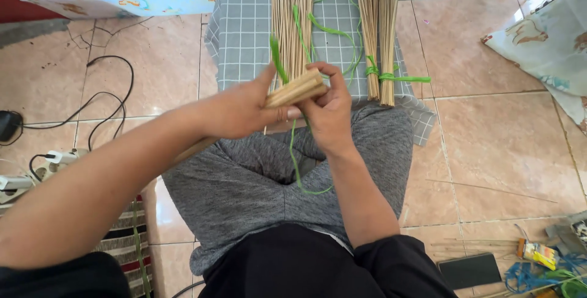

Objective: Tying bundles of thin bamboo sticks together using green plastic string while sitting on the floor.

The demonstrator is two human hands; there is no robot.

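Both hands meet over the lap, above the near edge of a grey checked cloth point(244, 35); left hand point(235, 111) clenched round a bundle of thin bamboo sticks point(296, 89), right hand point(330, 111) pinching its squared end, fingers curled; a green plastic strip point(296, 157) trails from the grip. To bind well, judged: keep ends flush, strip taut, wraps close. Sticks pale, straight, dry-looking; strip glossy, limp; a loose stick sheaf point(292, 16) and a tied stick sheaf point(379, 35) lie on the cloth's far part.
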